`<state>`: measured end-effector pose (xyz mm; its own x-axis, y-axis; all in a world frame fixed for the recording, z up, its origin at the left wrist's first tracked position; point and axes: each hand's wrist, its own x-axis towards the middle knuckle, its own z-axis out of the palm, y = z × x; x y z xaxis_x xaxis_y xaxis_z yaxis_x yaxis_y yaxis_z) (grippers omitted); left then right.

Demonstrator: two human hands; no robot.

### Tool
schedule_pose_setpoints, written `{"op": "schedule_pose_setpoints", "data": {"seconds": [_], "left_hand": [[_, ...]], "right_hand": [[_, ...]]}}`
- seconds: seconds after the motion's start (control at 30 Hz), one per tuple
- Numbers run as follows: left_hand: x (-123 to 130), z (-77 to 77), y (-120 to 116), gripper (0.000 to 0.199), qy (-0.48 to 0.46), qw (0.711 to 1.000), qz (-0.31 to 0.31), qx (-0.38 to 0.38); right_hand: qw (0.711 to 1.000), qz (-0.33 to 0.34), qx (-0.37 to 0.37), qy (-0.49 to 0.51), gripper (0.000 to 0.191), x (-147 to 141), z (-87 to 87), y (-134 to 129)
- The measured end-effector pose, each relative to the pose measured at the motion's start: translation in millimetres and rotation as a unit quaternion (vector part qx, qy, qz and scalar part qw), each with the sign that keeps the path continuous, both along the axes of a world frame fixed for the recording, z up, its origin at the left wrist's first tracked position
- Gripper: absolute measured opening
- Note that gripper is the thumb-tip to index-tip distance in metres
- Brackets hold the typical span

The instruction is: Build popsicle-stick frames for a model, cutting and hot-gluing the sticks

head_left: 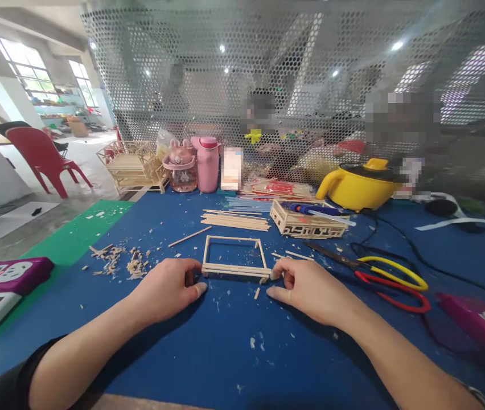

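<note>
1. At the left edge of the frame, a purple box (12,273) bears white shapes, but no brand or wording on it can be read.
2. At the upper left, a larger stick structure (134,164) stands with its tiers joined. Wood scraps (112,259) lie below it, left of centre.
3. Just left of centre, the left hand (165,290) rests with its fingers bent and thumb apart from the forefinger; the forefinger touches the left end of the stick frame (236,270).
4. The stick frame lies in the centre, between the hands. Its four-sided outline looks joined, with a doubled near side and short pieces at the corners; its middle is open, with no latticework. Loose sticks (236,221) lie just beyond it, not joined to anything.
5. A pink bottle (208,165) at upper centre-left shows no readable label; the pale card beside it is blurred out.
6. Right of centre, the right hand (311,287) has bent fingers, its thumb apart from the forefinger, which is at the frame's right end.
7. Farther up, a small wooden box (311,229) has finished-looking patterned sides.
8. On the right, scissors (357,264) lie open; the yellow pot (360,192) shows no legible brand.
</note>
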<state>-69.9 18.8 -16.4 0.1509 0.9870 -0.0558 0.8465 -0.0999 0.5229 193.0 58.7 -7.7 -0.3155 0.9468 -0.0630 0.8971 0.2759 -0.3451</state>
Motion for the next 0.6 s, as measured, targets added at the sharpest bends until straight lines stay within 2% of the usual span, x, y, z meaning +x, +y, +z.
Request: {"op": "schedule_pose_setpoints", "data": {"seconds": [0.13, 0.23, 0.33, 0.43, 0.53, 0.6], "left_hand": [[6, -4.3, 1, 0.019, 0.022, 0.999, 0.015, 0.017], [6, -6.0, 3, 0.018, 0.019, 0.999, 0.027, 0.019], [5, -6.5, 3, 0.02, 0.01, 0.999, 0.033, 0.014], [3, -6.4, 4, 0.021, 0.003, 0.999, 0.037, 0.015], [2, -5.9, 4, 0.019, -0.003, 0.999, 0.04, 0.012], [2, -5.2, 4, 0.019, -0.008, 0.999, 0.039, 0.015]], "right_hand": [[0.997, -0.052, 0.024, -0.045, 0.038, -9, -1.8, -2], [0.993, -0.064, 0.037, -0.089, 0.046, -10, 8.0, -12], [0.997, 0.016, 0.047, -0.055, 0.036, -10, 18.9, -26], [0.99, 0.135, 0.039, 0.016, 0.008, -13, 19.8, -34], [0.984, 0.179, 0.013, 0.013, 0.023, -17, 13.9, -35], [0.984, 0.178, -0.004, -0.017, 0.019, -18, 12.0, -33]]}}
